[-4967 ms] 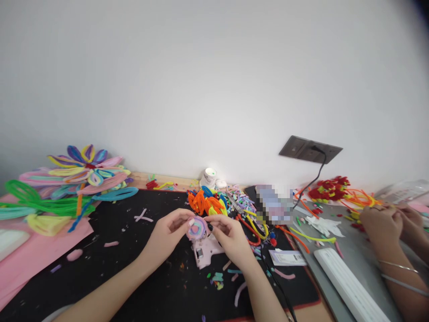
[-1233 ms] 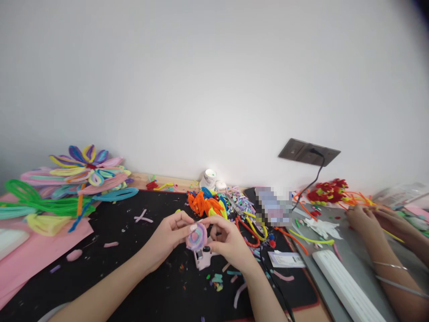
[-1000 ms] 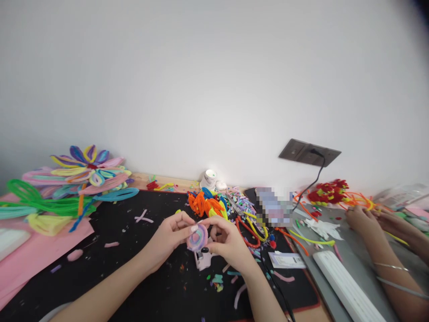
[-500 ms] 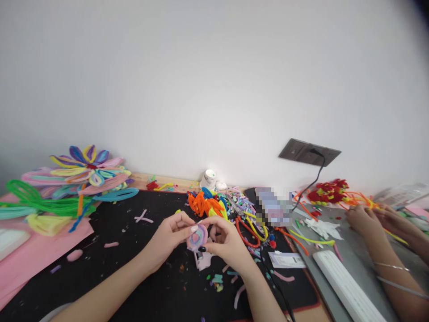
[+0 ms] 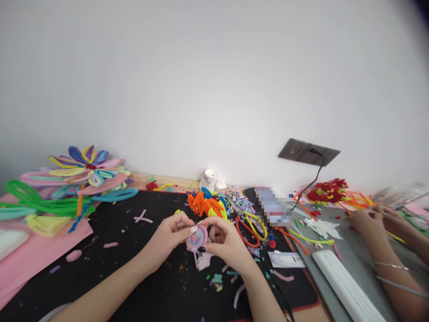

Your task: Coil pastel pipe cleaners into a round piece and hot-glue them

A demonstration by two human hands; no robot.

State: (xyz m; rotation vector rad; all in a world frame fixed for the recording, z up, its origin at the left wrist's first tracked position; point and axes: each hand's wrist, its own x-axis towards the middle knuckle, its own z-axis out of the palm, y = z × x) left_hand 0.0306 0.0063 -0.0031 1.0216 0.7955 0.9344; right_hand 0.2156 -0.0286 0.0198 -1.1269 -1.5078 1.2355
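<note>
A round, flat coil of pastel pipe cleaner (image 5: 195, 242), in pink, lilac and mint, is held up over the black mat (image 5: 127, 259). My left hand (image 5: 171, 238) pinches its upper left edge between thumb and fingers. From the other side, my right hand (image 5: 228, 243) grips the right edge, its dark-nailed thumb low on the coil. Just below the coil shows a pale pink piece with a dark, shiny part (image 5: 203, 263); the coil and fingers hide some of it. Behind my hands lies a bunch of orange, yellow and blue pipe cleaner loops (image 5: 204, 203).
Pipe cleaner flowers (image 5: 90, 167) and green loops (image 5: 50, 203) stand at left on pink paper (image 5: 43, 255). Clippings (image 5: 244, 203), a phone (image 5: 271, 205) and a white cup (image 5: 209, 179) sit behind. At right, a co-worker's hands (image 5: 368, 223) work near a white power strip (image 5: 348, 286).
My hands and the coil stay practically in place. The co-worker's hands at the right have shifted slightly.
</note>
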